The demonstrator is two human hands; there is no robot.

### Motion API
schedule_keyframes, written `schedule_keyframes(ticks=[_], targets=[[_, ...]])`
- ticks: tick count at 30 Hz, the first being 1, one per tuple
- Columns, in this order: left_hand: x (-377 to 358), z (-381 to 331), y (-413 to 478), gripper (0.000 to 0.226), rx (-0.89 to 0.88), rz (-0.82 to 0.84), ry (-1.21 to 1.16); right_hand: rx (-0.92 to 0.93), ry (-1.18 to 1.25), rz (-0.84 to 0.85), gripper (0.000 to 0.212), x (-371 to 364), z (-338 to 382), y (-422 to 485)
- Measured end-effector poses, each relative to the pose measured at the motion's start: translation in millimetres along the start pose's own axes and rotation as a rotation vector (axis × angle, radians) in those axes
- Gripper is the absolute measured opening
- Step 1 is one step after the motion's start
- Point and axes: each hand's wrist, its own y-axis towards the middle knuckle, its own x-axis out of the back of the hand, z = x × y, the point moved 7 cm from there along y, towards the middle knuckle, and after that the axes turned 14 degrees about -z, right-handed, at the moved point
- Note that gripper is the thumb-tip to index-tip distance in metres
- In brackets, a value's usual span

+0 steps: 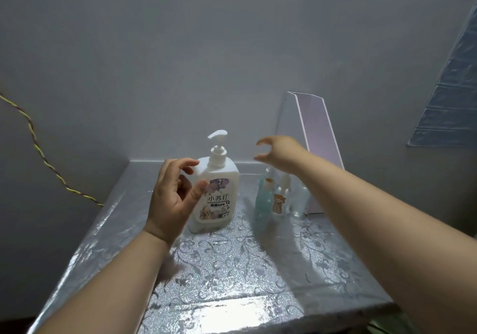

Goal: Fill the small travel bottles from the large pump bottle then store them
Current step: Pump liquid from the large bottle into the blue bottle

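Standing upright toward the back of the table (232,269), the large pump bottle (215,194) has its long axis vertical, its label facing you and its spout (216,135) pointing to your left. Your left hand (173,197) is just beside the bottle's left flank, fingers loosely curved and grasping nothing; whether the thumb touches the bottle cannot be told. Your right hand (280,153) hovers above the small travel bottles (265,199), fingers bent like a claw and empty. These bottles stand upright in a cluster just right of the pump bottle; your right wrist hides some of their tops. A white-and-pink board (317,132) leans against the wall behind them. A twisted cable (33,137) hangs along the left wall.
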Motion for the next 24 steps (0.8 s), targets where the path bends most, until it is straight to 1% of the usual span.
schedule_keyframes(ticks=[1,3,4,5,7,8,11,14,17,19,22,24], targets=[[1,1,1,0.047,0.004,0.0,0.001,0.022,-0.068,0.039,0.041,-4,5,0],[1,2,1,0.045,0.009,0.001,-0.002,0.054,-0.149,0.043,0.032,-10,11,0],[2,2,2,0.046,0.01,0.0,-0.001,0.04,-0.126,0.002,0.032,-10,11,3],[2,3,2,0.048,0.012,-0.001,-0.001,0.016,-0.052,-0.07,0.033,-7,8,7],[1,4,2,0.055,0.023,0.0,-0.007,-0.053,0.11,-0.251,0.038,8,4,15],[1,5,3,0.057,0.027,0.003,-0.009,-0.056,0.149,-0.321,0.041,19,4,18],[1,5,3,0.056,0.022,0.013,-0.003,-0.007,0.208,-0.384,0.042,47,19,17],[1,3,3,0.052,0.0,0.014,0.014,0.026,0.229,-0.355,0.037,69,35,8],[0,-5,1,0.051,-0.025,0.03,-0.016,0.066,0.279,-0.242,0.03,78,53,-9],[-2,-10,-1,0.051,-0.02,0.051,-0.065,0.09,0.317,-0.189,0.029,81,65,-20],[-6,-15,-3,0.054,-0.009,0.099,-0.166,0.118,0.447,-0.128,0.027,75,82,-34],[-9,-17,-5,0.055,-0.022,0.14,-0.189,0.136,0.534,-0.096,0.032,66,92,-43]])
